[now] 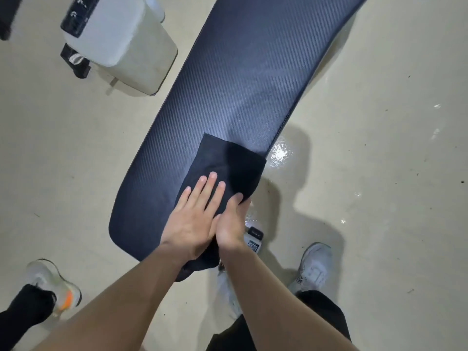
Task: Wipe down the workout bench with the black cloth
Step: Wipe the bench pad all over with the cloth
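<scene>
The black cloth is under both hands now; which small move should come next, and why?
Probably push the black cloth forward along the bench. The left hand lies flat on it, the right hand grips its edge, and most padding lies ahead.

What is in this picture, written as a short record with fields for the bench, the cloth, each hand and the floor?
bench: dark padded workout bench, ribbed surface, running from near the person away to the upper right
cloth: black cloth, lying on the near end of the bench, one end hanging over the near edge
left hand: left hand, flat on the cloth, fingers spread
right hand: right hand, gripping the cloth's right edge
floor: pale floor, with a shiny patch beside the bench
</scene>
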